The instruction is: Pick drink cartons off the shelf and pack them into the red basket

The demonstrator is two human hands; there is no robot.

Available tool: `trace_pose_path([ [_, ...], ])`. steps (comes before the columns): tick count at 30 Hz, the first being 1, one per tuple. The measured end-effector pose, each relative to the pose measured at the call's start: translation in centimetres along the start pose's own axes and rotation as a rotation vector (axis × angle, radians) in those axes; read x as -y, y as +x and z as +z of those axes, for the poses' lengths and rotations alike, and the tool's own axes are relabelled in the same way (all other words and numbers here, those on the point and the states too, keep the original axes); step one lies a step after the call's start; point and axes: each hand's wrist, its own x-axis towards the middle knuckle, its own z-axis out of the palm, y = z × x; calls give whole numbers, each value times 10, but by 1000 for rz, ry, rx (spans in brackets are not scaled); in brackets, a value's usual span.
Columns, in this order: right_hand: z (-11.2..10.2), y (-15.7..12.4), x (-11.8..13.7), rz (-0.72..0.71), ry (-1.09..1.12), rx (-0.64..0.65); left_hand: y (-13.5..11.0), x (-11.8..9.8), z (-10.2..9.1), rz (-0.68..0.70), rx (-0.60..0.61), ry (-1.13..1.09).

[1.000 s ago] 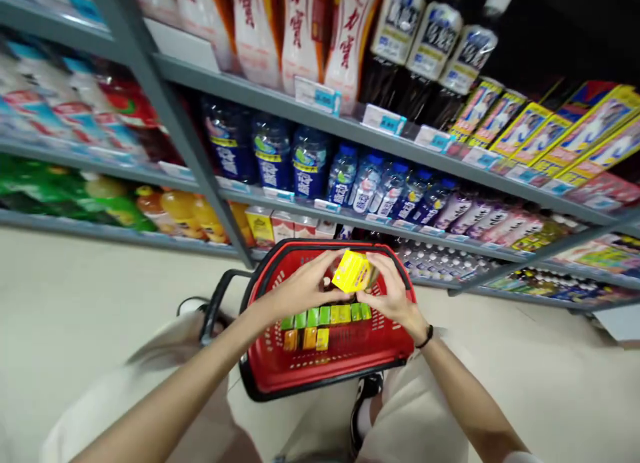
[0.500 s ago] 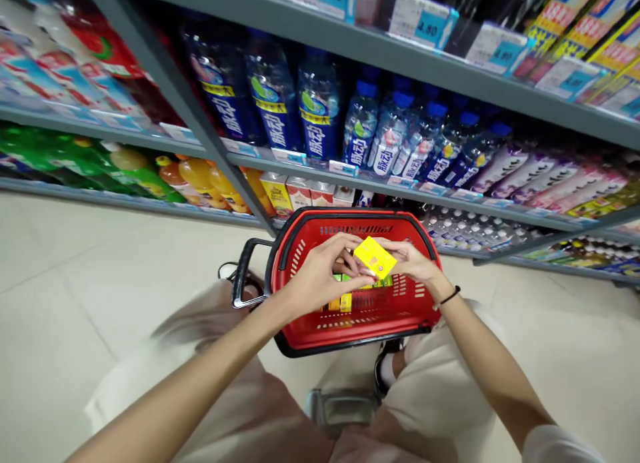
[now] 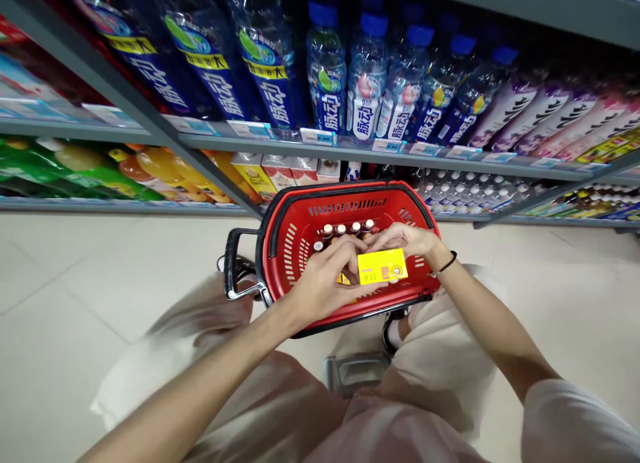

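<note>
Both my hands hold a small yellow carton (image 3: 383, 266) over a red shopping basket (image 3: 295, 230) on the floor in front of me. My left hand (image 3: 327, 280) grips the carton's left end with curled fingers. Its right end and top edge are pinched by my right hand (image 3: 410, 240), which wears a black band at the wrist. The carton lies flat, its printed face up. Inside the basket, several small brown bottles with pale caps (image 3: 345, 230) stand at the far side, and a bit of yellow packaging shows under my left hand.
Grey metal shelves (image 3: 300, 146) rise just beyond the basket. They carry blue-labelled drink bottles (image 3: 327, 76), orange and green bottles (image 3: 150, 170) at the left, and small cartons (image 3: 277, 173). The basket's black handle (image 3: 231, 270) sticks out left. Pale tiled floor (image 3: 75, 283) lies around my knees.
The view has dipped and closed in on the lower shelves. My hands turned the yellow carton from tilted to flat and lowered it toward the basket's near side.
</note>
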Motion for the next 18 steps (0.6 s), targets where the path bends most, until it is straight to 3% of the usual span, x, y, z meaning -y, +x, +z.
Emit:
trace_pose_path([
  [2, 2, 0, -2, 6, 35, -62, 3, 0, 3, -114, -64, -115],
  [6, 10, 5, -10, 48, 169, -321, 17, 6, 7, -612, -278, -545],
  [9, 18, 14, -11, 193, 279, -312, 28, 16, 3, -829, -398, -705],
  [11, 23, 19, -10, 263, 339, -218, 34, 22, -2, -888, -469, -724],
  [14, 29, 24, -9, 243, 363, -175, 37, 29, -9, -913, -507, -720],
  [16, 33, 25, -11, 196, 353, -197, 37, 32, -12, -902, -494, -748],
  [18, 37, 26, -15, 105, 309, -297, 37, 34, -16, -877, -509, -782],
])
